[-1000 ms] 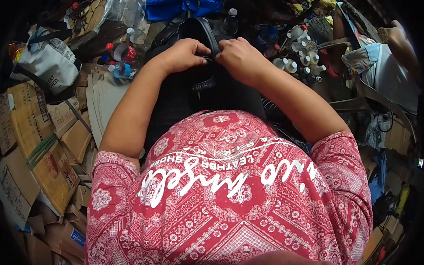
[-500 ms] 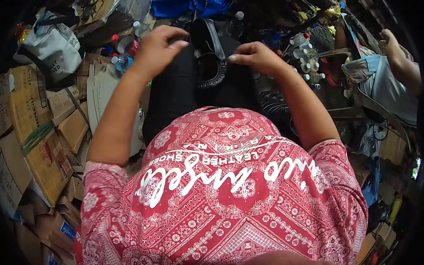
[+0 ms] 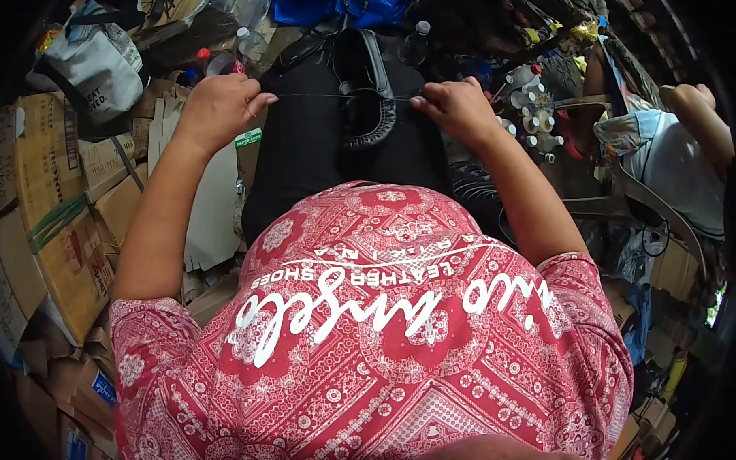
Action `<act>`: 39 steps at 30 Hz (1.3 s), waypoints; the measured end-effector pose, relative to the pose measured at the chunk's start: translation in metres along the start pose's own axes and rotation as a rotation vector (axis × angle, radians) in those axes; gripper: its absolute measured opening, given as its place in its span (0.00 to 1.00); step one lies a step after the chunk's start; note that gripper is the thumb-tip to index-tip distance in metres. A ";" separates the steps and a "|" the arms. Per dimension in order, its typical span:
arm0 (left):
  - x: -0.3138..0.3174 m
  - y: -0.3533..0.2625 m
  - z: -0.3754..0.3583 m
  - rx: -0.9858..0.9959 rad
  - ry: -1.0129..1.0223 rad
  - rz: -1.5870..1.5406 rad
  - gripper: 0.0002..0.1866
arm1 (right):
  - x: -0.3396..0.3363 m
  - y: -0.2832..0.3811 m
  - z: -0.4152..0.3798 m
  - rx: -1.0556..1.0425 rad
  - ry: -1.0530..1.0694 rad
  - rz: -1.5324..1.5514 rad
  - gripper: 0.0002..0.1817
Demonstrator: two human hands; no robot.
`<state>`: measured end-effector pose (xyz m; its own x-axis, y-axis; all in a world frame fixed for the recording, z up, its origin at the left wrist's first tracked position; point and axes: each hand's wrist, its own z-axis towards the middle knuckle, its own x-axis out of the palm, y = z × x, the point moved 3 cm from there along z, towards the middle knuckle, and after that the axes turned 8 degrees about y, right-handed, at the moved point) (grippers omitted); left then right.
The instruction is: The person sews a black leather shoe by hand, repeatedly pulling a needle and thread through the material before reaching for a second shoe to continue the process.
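A black leather shoe lies lengthwise across my black-trousered lap, with a gathered, stitched edge at the end nearer me. A thin dark thread runs taut across the shoe from hand to hand. My left hand is closed on one end, out to the left of the shoe, thumb against the fingers. On the other side, my right hand pinches the thread close to the shoe's right edge. Neither hand covers the shoe.
Flattened cardboard and boxes are piled on the left, below a white bag. Several plastic bottles stand on the right. Another person's arm shows at the far right. A blue bag lies ahead.
My left hand has moved left and slightly down, away from the shoe, and my right hand has moved a little right. The thread now shows stretched between them. The shoe stays on my lap.
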<state>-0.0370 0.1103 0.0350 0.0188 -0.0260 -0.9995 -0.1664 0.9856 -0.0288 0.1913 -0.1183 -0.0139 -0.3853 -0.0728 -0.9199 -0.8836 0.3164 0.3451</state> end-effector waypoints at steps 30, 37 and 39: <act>0.059 0.025 -0.009 -0.342 -0.266 -0.729 0.16 | -0.015 -0.062 -0.021 0.247 -0.249 0.978 0.26; 0.069 -0.074 0.086 -0.002 0.036 -0.879 0.15 | -0.020 0.006 0.023 -0.197 0.120 0.150 0.19; 0.083 -0.076 0.095 0.014 0.063 -0.923 0.13 | -0.015 0.008 0.032 -0.206 0.175 0.077 0.18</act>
<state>0.0705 0.0494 -0.0446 0.0841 -0.8108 -0.5793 -0.1006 0.5715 -0.8144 0.1979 -0.0847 -0.0035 -0.4777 -0.2234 -0.8496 -0.8785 0.1295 0.4599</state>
